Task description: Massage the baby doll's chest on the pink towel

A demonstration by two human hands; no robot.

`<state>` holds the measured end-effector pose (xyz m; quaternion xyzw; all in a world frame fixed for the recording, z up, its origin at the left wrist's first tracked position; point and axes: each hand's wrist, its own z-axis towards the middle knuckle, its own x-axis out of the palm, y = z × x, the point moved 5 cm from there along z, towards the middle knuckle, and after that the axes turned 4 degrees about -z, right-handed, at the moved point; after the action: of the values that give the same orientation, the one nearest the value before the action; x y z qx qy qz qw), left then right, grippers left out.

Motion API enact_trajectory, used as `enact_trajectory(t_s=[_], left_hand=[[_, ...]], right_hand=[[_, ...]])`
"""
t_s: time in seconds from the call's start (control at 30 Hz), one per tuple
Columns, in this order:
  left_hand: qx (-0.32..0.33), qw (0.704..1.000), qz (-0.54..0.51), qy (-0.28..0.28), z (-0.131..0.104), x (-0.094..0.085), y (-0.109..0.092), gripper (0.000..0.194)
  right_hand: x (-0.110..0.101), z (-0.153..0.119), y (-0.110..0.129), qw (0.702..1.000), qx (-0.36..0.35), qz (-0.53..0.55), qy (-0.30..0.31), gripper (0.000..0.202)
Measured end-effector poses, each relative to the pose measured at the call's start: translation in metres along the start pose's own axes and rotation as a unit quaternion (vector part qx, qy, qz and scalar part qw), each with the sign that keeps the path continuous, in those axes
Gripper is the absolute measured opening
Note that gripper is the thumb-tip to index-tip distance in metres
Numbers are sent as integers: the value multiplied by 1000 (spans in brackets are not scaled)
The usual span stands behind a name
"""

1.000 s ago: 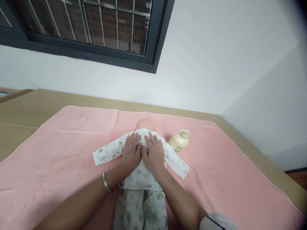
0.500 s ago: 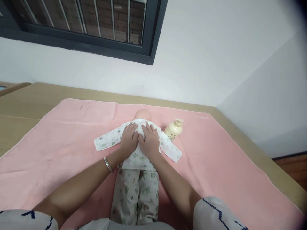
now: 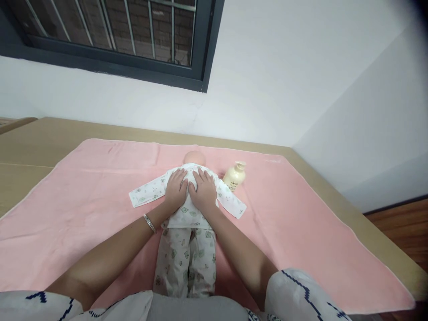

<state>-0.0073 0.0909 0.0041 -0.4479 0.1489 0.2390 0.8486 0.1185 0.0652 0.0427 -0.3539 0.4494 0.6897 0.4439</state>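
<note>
A doll in a white printed top and matching trousers lies on a pink blanket, its bald head toward the wall and its sleeves spread out. My left hand rests flat on the left of the upper body, a silver bangle at the wrist. Beside it, my right hand lies flat on the right side, fingers apart. The two thumbs are close together over the middle. Neither hand grips anything.
A pale yellow pump bottle stands on the blanket right of the doll's shoulder. Beyond the blanket runs a tan surface against a white wall. A dark-framed barred window is at the upper left.
The whole view has shifted slightly, with doll and bottle now a little further left and higher in the picture. Both hands remain on the doll's upper body.
</note>
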Motion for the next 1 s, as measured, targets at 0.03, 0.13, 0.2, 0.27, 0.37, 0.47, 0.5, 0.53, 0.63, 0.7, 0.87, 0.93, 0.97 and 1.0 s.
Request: enact_trajectory(t_s=[0.03, 0.13, 0.2, 0.27, 0.37, 0.47, 0.5, 0.53, 0.63, 0.7, 0.87, 0.93, 0.97, 1.0], left_hand=[[0, 1000, -1, 3, 0, 0, 0, 44], [-1, 1000, -6, 12, 0, 1, 1, 45], [-2, 1000, -9, 13, 0, 1, 2, 45], [-3, 1000, -8, 13, 0, 2, 2, 45], [-3, 1000, -4, 15, 0, 2, 2, 45], [-3, 1000, 2, 15, 0, 2, 0, 45], [-3, 1000, 4, 15, 0, 2, 0, 45], [-3, 1000, 6, 15, 0, 2, 0, 45], [7, 1000, 12, 22, -1, 1, 1, 47], [21, 999, 17, 33, -2, 0, 2, 48], [35, 999, 16, 38, -2, -2, 1, 46], [35, 999, 16, 36, -2, -3, 1, 46], [35, 999, 17, 36, -2, -3, 0, 46], [36, 998, 19, 38, -1, -3, -1, 47]], right_hand=[[0, 0, 0, 1000, 0, -1, 0, 49], [-1, -1, 1, 1000, -2, -4, 2, 49], [-2, -1, 1, 1000, -4, -7, 3, 49], [-2, -2, 2, 1000, -5, -11, 2, 49], [-3, -3, 1, 1000, -4, -13, -3, 49], [-3, -2, 1, 1000, -8, -15, 1, 48], [-3, -2, 1, 1000, -9, -16, 3, 49], [-3, -2, 0, 1000, -10, -18, 4, 49], [-3, -3, 0, 1000, -11, -22, 3, 49], [-4, -3, 0, 1000, -13, -27, 4, 48], [-4, -3, 0, 999, -16, -29, 8, 49], [-4, -3, -2, 999, -19, -27, 11, 49], [-4, -4, -2, 999, -21, -26, 12, 48], [-5, -4, -3, 999, -25, -25, 15, 48]])
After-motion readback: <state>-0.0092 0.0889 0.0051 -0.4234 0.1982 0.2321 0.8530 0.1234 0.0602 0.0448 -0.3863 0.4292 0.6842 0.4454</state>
